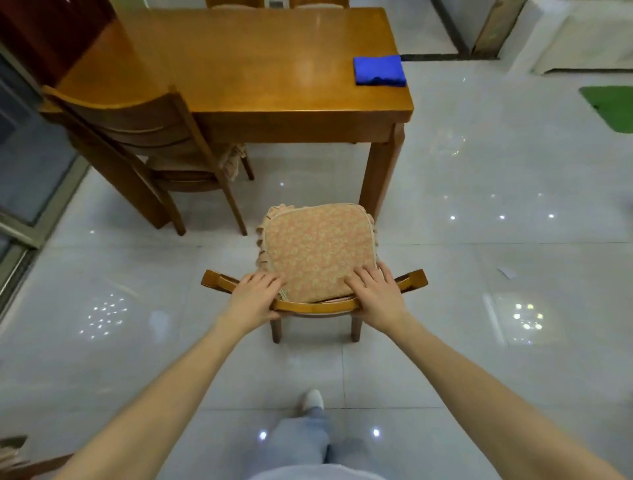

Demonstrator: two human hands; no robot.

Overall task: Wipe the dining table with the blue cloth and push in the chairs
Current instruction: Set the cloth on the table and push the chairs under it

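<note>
A wooden chair with a floral cushion stands on the floor, pulled out from the dining table. My left hand and my right hand both grip the curved top rail of its backrest. The folded blue cloth lies on the table's right edge, near the front corner. A second wooden chair stands at the table's left front, its seat partly under the tabletop.
Glossy white floor tiles lie all around the chair. A green mat lies at the far right. A glass door frame runs along the left. Chair backs show beyond the table's far side. My foot is behind the chair.
</note>
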